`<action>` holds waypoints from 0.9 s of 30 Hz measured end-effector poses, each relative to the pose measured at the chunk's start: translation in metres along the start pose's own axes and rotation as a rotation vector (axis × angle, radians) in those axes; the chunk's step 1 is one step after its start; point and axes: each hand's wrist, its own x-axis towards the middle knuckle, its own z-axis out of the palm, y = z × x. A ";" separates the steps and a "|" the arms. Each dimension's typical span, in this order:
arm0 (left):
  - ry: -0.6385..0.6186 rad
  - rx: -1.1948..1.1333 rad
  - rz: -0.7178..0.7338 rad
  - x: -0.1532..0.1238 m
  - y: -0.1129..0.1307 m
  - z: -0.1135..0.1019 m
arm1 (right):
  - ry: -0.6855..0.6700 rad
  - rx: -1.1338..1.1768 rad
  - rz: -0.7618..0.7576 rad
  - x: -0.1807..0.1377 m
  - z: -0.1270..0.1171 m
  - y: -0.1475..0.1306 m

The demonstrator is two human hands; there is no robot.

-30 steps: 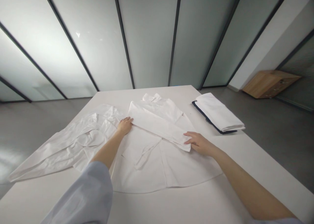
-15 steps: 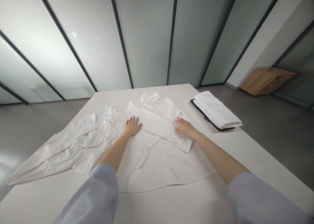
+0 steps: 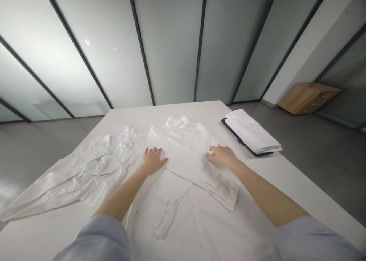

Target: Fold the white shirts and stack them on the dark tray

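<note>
I see my left hand (image 3: 153,159) lying flat on the white shirt (image 3: 183,200), palm down. Its fingers are spread apart and point away from me, and the thumb sticks out to the right. It holds nothing; it just presses on the cloth near the shirt's left edge. The left arm is bare from the wrist up to a pale blue sleeve (image 3: 97,242) near my shoulder, and it runs straight from the bottom of the view up to the hand.

My right hand (image 3: 223,156) rests on the right side of the shirt, palm down too. Its fingers are curled in a bit and lie close together, with the tips on a small bunch of cloth. I cannot tell if they pinch it. The right arm comes in from the lower right.

The shirt lies spread out in the middle of the white table (image 3: 300,184), front side up, with its collar (image 3: 177,121) at the far end. One sleeve is folded across the chest, between my two hands.

A second white shirt (image 3: 82,173) lies crumpled to the left, just beside the first. A folded white stack (image 3: 251,131) sits on something dark, far right.
</note>
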 end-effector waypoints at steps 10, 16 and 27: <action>-0.043 -0.085 -0.036 0.059 -0.005 0.009 | 0.078 0.044 -0.050 0.072 0.028 -0.035; -0.067 -0.054 -0.038 0.043 -0.005 0.018 | 0.034 0.016 -0.021 0.058 0.042 -0.036; -0.179 0.021 0.035 0.011 -0.012 -0.028 | -0.090 -0.048 -0.214 0.012 -0.008 -0.035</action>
